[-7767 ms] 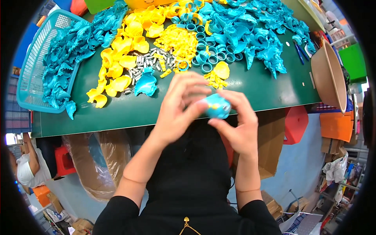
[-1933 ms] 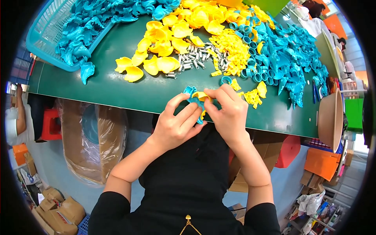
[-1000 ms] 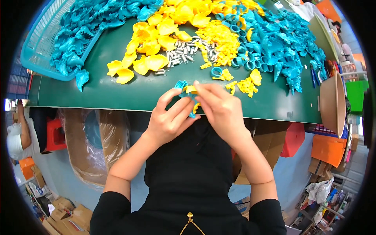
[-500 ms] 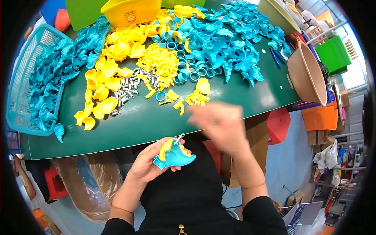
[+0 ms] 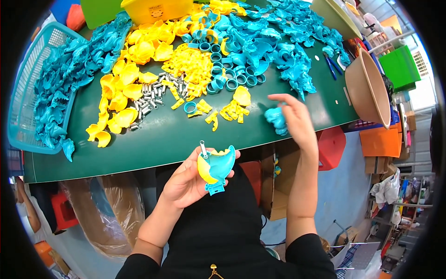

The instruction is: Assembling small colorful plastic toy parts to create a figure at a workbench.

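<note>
- Head view: the left hand (image 5: 183,182) holds a curved teal plastic shell with yellow inserts (image 5: 220,163), thumb and fingers closed on its sides.
- A silvery coiled metal spring (image 5: 203,148) sticks up at the shell's 11 o'clock.
- At the shell's 2 o'clock, the right hand (image 5: 299,122) grips a blurred teal plastic piece (image 5: 276,120), forefinger stretched out, other fingertips hidden.
- Nearer 11 o'clock on the green table (image 5: 158,139) lie a lone teal plastic ring (image 5: 185,108) and scattered metal springs (image 5: 151,95).
- At 1 o'clock: small yellow plastic pieces (image 5: 234,111).
</note>
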Demonstrator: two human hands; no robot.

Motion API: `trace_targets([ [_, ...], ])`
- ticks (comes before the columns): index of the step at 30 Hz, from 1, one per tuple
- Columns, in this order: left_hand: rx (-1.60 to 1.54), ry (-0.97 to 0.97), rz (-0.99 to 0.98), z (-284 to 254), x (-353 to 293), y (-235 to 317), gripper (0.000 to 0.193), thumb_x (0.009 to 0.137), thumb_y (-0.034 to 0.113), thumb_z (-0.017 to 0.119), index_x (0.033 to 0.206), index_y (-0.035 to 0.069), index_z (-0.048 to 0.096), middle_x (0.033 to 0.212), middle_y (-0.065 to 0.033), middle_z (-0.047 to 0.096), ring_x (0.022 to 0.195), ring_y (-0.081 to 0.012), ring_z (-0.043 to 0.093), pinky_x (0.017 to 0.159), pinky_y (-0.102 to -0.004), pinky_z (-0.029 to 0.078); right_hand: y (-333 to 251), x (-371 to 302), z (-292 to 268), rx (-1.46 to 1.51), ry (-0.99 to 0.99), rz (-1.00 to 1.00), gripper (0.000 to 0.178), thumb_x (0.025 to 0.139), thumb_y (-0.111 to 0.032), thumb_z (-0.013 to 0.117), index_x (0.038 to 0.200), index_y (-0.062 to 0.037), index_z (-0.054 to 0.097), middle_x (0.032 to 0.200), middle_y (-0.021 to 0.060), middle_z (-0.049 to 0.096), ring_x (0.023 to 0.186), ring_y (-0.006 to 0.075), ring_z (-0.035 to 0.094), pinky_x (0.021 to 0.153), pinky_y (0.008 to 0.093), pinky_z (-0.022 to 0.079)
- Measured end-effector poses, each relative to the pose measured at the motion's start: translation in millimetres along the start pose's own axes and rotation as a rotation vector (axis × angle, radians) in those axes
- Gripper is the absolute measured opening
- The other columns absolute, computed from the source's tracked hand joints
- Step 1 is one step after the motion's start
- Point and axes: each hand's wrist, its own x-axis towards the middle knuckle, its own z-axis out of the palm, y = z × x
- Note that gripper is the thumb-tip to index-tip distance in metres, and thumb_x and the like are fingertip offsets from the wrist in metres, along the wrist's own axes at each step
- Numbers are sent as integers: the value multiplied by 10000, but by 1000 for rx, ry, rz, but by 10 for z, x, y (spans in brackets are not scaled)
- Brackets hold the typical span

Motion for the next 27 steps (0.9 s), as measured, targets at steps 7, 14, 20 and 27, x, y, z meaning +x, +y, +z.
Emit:
trace_targets([
  [7,113,66,38,39,35,-23,728,851,169,791,1453,78,392,1490,-233,420,1283,-329,547,1079,-442,459,-93,-121,427,-737,272,-377,505,920,-227,690,1373,-75,524,1217,166,561,1098,342,540,946,430,447],
  [14,559,211,249,154,77,-81,849,760,-66,762,1492,42,346,1456,-132,448,1303,-236,488,1066,-389,463,-239,-620,750,-290,296,-390,500,762,-85,811,1216,47,647,1187,181,673,1057,305,631,909,371,502],
  [20,657,157,341,98,9,-126,837,756,-87,758,1478,32,351,1428,-113,458,1322,-231,479,1083,-392,441,-458,-926,932,169,-48,-348,532,774,-65,813,1260,65,640,1253,213,645,1166,273,623,995,365,489],
  [27,748,131,357,100,-49,-124,806,803,-87,743,1493,22,342,1520,-157,400,1357,-244,459,1113,-410,431,-416,-998,1022,298,-80,-313,544,767,-49,832,1269,44,644,1288,173,570,1161,247,595,971,340,499],
])
